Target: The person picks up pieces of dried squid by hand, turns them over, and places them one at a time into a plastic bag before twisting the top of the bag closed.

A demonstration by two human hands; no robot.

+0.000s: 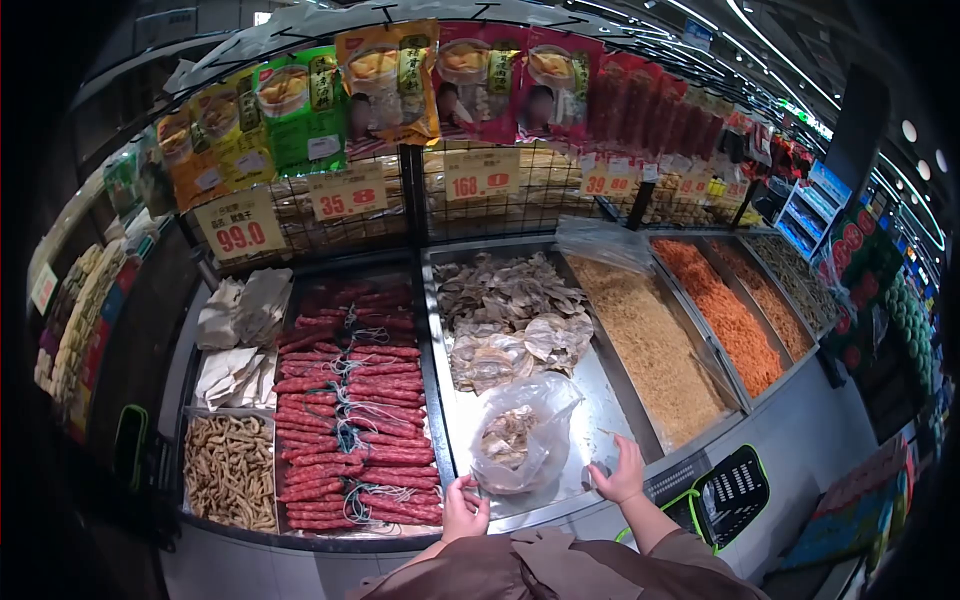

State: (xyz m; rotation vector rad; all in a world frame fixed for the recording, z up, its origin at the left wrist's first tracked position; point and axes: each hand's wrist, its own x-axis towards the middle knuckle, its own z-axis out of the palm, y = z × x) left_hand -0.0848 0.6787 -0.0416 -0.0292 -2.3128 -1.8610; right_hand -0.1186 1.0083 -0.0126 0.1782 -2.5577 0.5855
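A clear plastic bag (545,443) with pale dried pieces (508,436) inside sits at the near end of a metal tray (607,405). The left hand (466,509) is at its lower left, fingers bent; they seem to touch the bag's edge or the tray rim, though the view is too small to be sure, and I can't tell whether they grip. The right hand (622,472) is apart from it, to the bag's right, thumb and fingers spread. Flat dried goods (515,310) lie behind the bag. Red sausages (390,415) fill the tray to the left; tan shreds (650,340) and orange shreds (720,315) lie to the right, near a black basket (733,495).
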